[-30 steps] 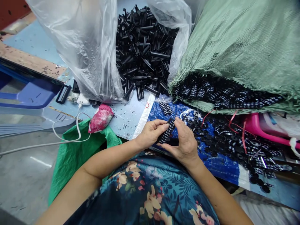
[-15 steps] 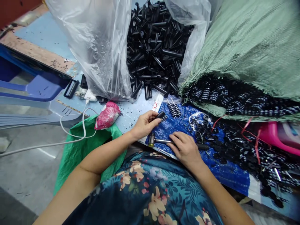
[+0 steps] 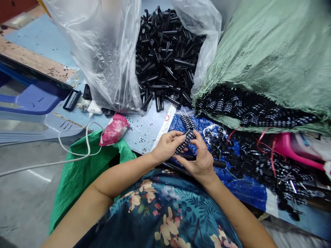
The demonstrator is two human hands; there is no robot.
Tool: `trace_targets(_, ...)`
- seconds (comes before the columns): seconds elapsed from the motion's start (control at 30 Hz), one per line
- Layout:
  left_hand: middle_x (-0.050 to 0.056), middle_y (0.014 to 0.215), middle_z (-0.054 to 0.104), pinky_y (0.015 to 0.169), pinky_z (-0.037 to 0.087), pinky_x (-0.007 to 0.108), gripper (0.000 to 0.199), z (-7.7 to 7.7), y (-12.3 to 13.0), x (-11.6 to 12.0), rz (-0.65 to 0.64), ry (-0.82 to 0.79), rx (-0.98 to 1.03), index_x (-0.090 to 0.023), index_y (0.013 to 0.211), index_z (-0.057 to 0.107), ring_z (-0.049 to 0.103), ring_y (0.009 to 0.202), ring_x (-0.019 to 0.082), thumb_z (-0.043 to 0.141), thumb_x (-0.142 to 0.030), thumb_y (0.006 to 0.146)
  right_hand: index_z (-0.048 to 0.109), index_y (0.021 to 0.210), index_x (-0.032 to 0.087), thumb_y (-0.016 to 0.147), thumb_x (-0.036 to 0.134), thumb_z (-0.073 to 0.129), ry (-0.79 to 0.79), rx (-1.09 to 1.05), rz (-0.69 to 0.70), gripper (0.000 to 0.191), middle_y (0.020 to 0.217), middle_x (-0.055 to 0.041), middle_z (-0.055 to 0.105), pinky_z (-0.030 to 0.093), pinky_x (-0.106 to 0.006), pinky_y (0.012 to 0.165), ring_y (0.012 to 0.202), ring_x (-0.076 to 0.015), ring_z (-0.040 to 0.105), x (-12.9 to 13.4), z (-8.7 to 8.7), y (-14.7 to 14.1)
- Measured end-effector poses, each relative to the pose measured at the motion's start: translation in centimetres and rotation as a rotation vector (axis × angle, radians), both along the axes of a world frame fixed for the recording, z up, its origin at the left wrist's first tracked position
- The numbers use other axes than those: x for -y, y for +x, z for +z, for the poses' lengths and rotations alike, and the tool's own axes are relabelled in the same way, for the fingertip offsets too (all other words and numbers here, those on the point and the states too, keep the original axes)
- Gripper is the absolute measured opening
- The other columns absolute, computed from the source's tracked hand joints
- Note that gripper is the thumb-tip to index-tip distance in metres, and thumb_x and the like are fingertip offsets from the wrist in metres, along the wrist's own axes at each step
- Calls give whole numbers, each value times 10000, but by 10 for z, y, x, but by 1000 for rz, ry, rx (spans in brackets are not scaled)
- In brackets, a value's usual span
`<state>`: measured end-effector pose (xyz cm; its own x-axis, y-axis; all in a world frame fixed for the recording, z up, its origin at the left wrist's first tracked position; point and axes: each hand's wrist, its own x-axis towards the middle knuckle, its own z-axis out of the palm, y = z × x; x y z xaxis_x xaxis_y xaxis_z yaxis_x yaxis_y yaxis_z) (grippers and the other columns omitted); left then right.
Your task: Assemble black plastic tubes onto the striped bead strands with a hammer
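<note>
Between both hands is a short black piece with rows of small white squares [image 3: 184, 142]. My left hand [image 3: 167, 146] pinches it from the left, thumb on top. On its right side, the fingers and thumb of my right hand [image 3: 200, 156] curl around the upper end. Under my right hand lies a hammer, its dark handle [image 3: 219, 164] showing to the right; the hand hides most of the rest. Just beyond the hands, a similar checkered piece with two metal pins [image 3: 186, 120] rests on the blue plastic sheet [image 3: 244, 193].
Black plastic parts [image 3: 165, 65] fill an open clear bag [image 3: 111, 62] at the back. A green woven sack [image 3: 271, 62] holds checkered pieces at right, near loose black discs [image 3: 238, 151] and a pink basket [image 3: 284, 148]. At left are a pink bundle [image 3: 115, 130] and white cable [image 3: 89, 146].
My right hand has left the hammer and come up to the checkered piece. My left hand has moved slightly right, bringing the piece between both hands. The view has shifted a little.
</note>
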<state>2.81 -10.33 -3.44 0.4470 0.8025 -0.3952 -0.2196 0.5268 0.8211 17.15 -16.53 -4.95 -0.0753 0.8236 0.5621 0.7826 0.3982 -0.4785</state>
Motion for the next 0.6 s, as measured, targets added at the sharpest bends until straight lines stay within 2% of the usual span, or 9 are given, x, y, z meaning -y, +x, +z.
trace_targets(0.13,31,852,719,661,561,229,454,0,-6,-2,-45,127,-68,-134,1005,671,678,702,123,768,-523,793,401,1374,184,794,468,803,53,32,12,761,1447,-279,537,638,-447,888,1265,-348,628,5,-4,3)
trace_targets(0.27,50,803,714,574,541,227,540,1,-7,-2,-216,-20,65,-137,1045,631,666,627,126,708,-619,814,387,1409,177,774,468,817,74,19,21,821,1480,-273,509,629,-442,892,1282,-352,615,4,-4,5)
trace_targets(0.33,49,810,716,566,538,232,536,0,-6,-2,-235,-88,137,-154,1044,594,662,613,126,740,-602,789,348,1456,194,771,492,814,43,-15,41,881,1518,-251,476,614,-462,925,1308,-348,594,3,-4,9)
trace_targets(0.4,44,848,718,575,535,245,530,-3,-9,-3,-207,-68,138,-178,1069,559,656,610,125,759,-574,779,273,1521,194,759,552,804,-8,-39,74,996,1540,-242,449,562,-524,1009,1362,-363,538,5,-7,15)
trace_targets(0.47,38,881,709,616,529,258,485,-7,-17,-8,-145,109,25,-186,1086,562,642,630,120,736,-544,810,275,1542,195,794,564,768,-70,24,92,970,1497,-217,504,493,-575,1074,1380,-374,509,10,-12,22)
trace_targets(0.53,48,934,702,725,524,282,389,-9,-31,-17,-73,400,-217,-183,1084,607,649,739,142,704,-482,853,448,1453,222,889,445,702,-144,157,91,657,1315,-152,649,508,-523,1024,1253,-336,604,20,-18,30)
trace_targets(0.6,57,973,701,826,489,302,276,-9,-48,-29,-65,660,-529,-189,1056,661,641,859,176,679,-397,877,616,1249,232,949,303,623,-200,264,72,307,1076,-94,720,536,-418,889,1011,-263,677,29,-22,37)
